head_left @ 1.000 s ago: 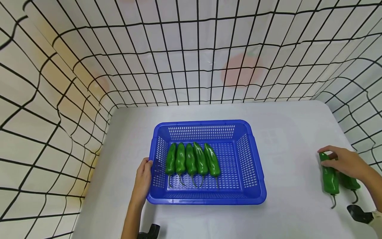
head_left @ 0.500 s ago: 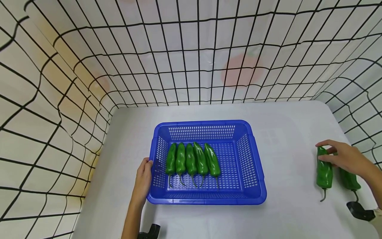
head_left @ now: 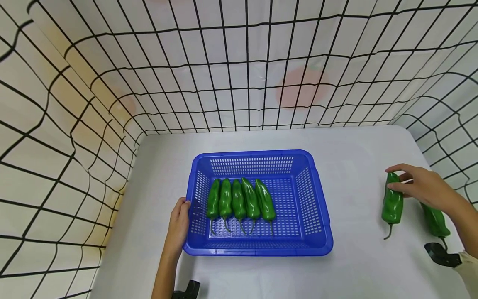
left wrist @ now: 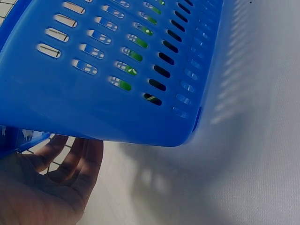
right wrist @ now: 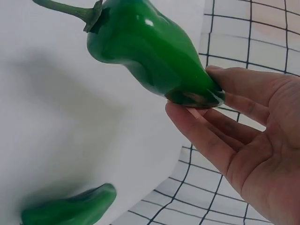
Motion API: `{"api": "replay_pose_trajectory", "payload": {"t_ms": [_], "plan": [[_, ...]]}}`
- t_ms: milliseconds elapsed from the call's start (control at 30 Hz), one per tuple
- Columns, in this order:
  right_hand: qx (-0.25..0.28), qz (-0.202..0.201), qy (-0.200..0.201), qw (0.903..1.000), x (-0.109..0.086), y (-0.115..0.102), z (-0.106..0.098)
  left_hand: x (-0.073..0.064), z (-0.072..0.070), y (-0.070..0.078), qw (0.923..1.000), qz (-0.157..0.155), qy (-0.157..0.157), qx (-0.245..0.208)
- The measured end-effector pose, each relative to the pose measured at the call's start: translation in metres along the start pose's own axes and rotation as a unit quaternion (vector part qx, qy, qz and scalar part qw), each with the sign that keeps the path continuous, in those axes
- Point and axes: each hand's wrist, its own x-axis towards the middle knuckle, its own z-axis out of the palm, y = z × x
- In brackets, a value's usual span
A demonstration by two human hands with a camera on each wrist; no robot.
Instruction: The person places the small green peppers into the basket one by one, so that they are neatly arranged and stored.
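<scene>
My right hand (head_left: 425,185) pinches a green chili pepper (head_left: 393,203) by its tip end, between thumb and fingers, with the stem pointing toward me. In the right wrist view the held pepper (right wrist: 150,51) hangs above the table, its shadow on the white surface. Another green pepper (head_left: 435,221) lies on the table under my right forearm. At the basket's left side, my left hand (head_left: 179,226) grips the rim of the blue plastic basket (head_left: 257,251). Several green peppers (head_left: 239,200) lie side by side in the basket's left half, stems toward me.
The white table (head_left: 366,158) is bordered at the back and sides by walls with a black grid pattern (head_left: 248,89). Black wrist devices (head_left: 442,254) sit on both wrists.
My right hand has carried the pepper up off the table side and leftward toward the basket, away from the other pepper. My left hand and the basket have stayed in place.
</scene>
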Motion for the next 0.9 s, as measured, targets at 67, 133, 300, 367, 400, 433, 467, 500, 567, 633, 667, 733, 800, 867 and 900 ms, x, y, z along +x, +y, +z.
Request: {"api": "replay_pose_trajectory", "payload": {"t_ms": [67, 133, 300, 367, 400, 433, 467, 500, 567, 633, 667, 733, 800, 867, 900], "plan": [[0.000, -0.005, 0.002, 1.0000, 0.003, -0.006, -0.001, 0.000, 0.000, 0.000, 1.0000, -0.001, -0.001, -0.001], [0.005, -0.009, 0.000, 0.9999, 0.005, -0.011, -0.002, 0.000, 0.000, 0.001, 1.0000, -0.001, 0.000, 0.000], [0.022, -0.026, 0.001, 0.9994, 0.009, -0.022, -0.006, -0.001, 0.000, 0.001, 1.0000, -0.001, -0.001, -0.001], [0.025, -0.034, 0.001, 0.9991, 0.011, -0.027, -0.008, -0.001, 0.000, 0.001, 1.0000, 0.000, -0.002, -0.001], [0.028, -0.037, 0.000, 0.9989, 0.012, -0.029, -0.008, -0.001, 0.000, 0.001, 1.0000, 0.000, -0.003, -0.002], [0.030, -0.041, -0.001, 0.9987, 0.013, -0.032, -0.009, -0.001, 0.000, 0.001, 1.0000, 0.000, -0.003, -0.003], [0.028, -0.043, 0.000, 0.9987, 0.014, -0.035, -0.010, -0.001, 0.000, 0.001, 1.0000, 0.000, -0.003, -0.002], [0.030, -0.045, -0.003, 0.9985, 0.015, -0.037, -0.010, -0.001, 0.000, 0.001, 1.0000, 0.000, -0.003, -0.002], [0.029, -0.047, -0.006, 0.9985, 0.017, -0.043, -0.011, -0.001, 0.000, 0.001, 1.0000, 0.000, -0.003, -0.003], [0.029, -0.050, -0.010, 0.9983, 0.018, -0.049, -0.012, -0.001, 0.000, 0.002, 1.0000, 0.000, -0.002, -0.003], [0.028, -0.051, -0.011, 0.9983, 0.019, -0.052, -0.013, -0.001, 0.000, 0.002, 1.0000, 0.000, -0.002, -0.004], [0.028, -0.055, -0.013, 0.9980, 0.021, -0.058, -0.013, -0.001, 0.000, 0.002, 1.0000, 0.000, -0.003, -0.006], [0.030, -0.062, -0.013, 0.9975, 0.023, -0.065, -0.013, -0.001, 0.000, 0.002, 1.0000, -0.001, -0.003, -0.008], [0.031, -0.067, -0.013, 0.9972, 0.024, -0.071, -0.013, -0.001, 0.000, 0.003, 1.0000, -0.002, -0.003, -0.008], [0.032, -0.069, -0.013, 0.9970, 0.025, -0.074, -0.013, -0.001, 0.000, 0.003, 1.0000, -0.003, -0.003, -0.007]]}}
